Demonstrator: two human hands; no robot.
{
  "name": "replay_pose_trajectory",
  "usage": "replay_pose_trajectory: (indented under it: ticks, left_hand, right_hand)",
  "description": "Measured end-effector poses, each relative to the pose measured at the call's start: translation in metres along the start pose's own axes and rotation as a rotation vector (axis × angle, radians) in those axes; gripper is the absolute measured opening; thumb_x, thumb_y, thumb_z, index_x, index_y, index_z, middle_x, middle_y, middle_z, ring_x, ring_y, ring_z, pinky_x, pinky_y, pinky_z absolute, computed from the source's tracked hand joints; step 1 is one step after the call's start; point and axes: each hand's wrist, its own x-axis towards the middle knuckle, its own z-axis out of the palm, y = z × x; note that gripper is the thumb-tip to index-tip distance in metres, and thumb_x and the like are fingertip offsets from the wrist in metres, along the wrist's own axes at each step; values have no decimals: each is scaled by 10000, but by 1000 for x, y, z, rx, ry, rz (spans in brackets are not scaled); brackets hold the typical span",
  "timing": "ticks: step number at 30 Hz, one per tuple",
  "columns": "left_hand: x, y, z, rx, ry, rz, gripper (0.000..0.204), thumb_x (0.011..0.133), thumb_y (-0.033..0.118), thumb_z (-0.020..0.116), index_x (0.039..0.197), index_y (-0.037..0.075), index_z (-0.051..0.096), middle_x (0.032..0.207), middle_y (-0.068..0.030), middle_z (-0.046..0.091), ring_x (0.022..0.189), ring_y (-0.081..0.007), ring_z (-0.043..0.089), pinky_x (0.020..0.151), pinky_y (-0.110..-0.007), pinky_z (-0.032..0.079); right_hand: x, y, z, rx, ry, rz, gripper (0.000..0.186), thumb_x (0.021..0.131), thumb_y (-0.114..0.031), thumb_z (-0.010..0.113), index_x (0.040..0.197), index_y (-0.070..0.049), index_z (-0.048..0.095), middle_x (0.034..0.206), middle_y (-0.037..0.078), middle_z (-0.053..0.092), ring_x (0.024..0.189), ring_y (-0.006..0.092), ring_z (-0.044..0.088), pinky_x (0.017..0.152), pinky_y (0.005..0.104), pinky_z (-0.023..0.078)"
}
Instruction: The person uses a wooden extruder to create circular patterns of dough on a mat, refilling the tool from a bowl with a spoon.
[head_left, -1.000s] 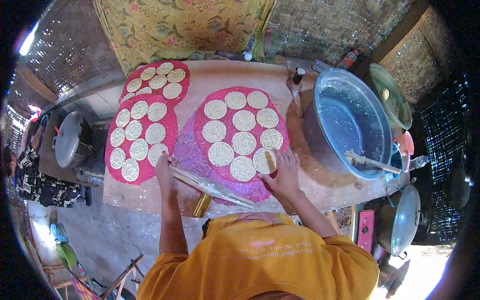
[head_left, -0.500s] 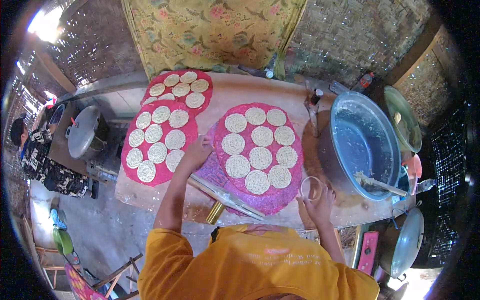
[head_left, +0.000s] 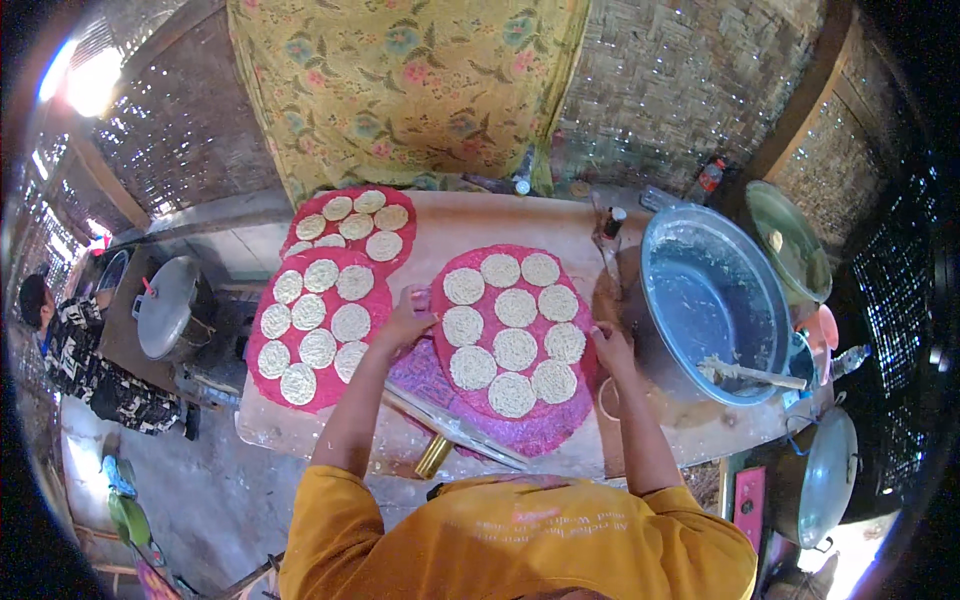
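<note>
In front of me lies a round pink sheet (head_left: 537, 391) with rows of flat, pale, rough-textured dough discs (head_left: 515, 308) on it. Beneath it is a purple-pink patterned round piece (head_left: 550, 432), showing along the near and left sides. My left hand (head_left: 408, 320) has its fingers closed on the sheet's left edge. On the opposite edge, the fingers of my right hand (head_left: 611, 349) pinch the rim. A thin pale ring (head_left: 607, 399) rests on the table, partly hidden behind my right forearm.
Two more pink sheets (head_left: 330, 333) of discs lie at the left of the table (head_left: 480, 222). A large blue basin (head_left: 700, 300) holding a spatula (head_left: 760, 375) stands right, beside a green basin (head_left: 790, 240). A board-like piece (head_left: 455, 425) juts over the near edge. Someone sits far left (head_left: 95, 350).
My right hand has let go of the ring and moved up to the sheet's right edge. My left hand stays at the left edge. The view has tilted, shifting the scene downward.
</note>
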Motion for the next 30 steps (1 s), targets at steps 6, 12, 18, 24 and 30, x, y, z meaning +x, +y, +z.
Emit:
replay_pose_trajectory:
  ticks: [6, 12, 18, 24, 30]
  left_hand:
    - [-20, 35, -9, 208, -170, -57, 447, 688, 42, 666, 1124, 50, 568, 1050, -153, 603, 912, -239, 596, 763, -339, 503]
    - [-16, 50, -9, 368, 29, 267, 466, 687, 52, 607, 1151, 100, 595, 1089, -164, 592, 937, -266, 586, 824, -324, 472]
    - [-39, 82, -91, 533, 235, 613, 442, 673, -21, 585, 1105, 68, 613, 1031, -176, 605, 913, -292, 587, 811, -362, 463]
    - [-152, 130, -196, 396, 349, 189, 499, 683, -58, 602, 1162, 78, 583, 1208, -131, 546, 1000, -200, 552, 828, -297, 452]
    - [-262, 64, -241, 420, 676, 67, 434, 707, -38, 568, 1131, 50, 599, 1137, -117, 593, 889, -174, 595, 742, -265, 467]
  right_hand:
    - [-1, -14, 3, -9, 101, -143, 244, 831, -229, 577, 873, 5, 632, 795, 165, 652, 713, 230, 626, 690, 356, 474]
    - [12, -37, -4, 164, 139, -267, 163, 785, -139, 624, 783, 22, 651, 679, 116, 645, 617, 150, 585, 612, 310, 458]
    - [-7, -160, -3, 219, 22, -399, 207, 783, -171, 669, 757, 32, 635, 599, 29, 557, 569, 87, 462, 546, 293, 407]
    - [-28, -261, 69, 245, -243, -545, 240, 806, -205, 646, 787, 34, 639, 591, 49, 554, 548, 101, 458, 529, 288, 395]
    - [-37, -316, 198, 401, -528, -800, 248, 783, -217, 638, 849, 22, 651, 707, 134, 652, 640, 150, 607, 590, 323, 464]
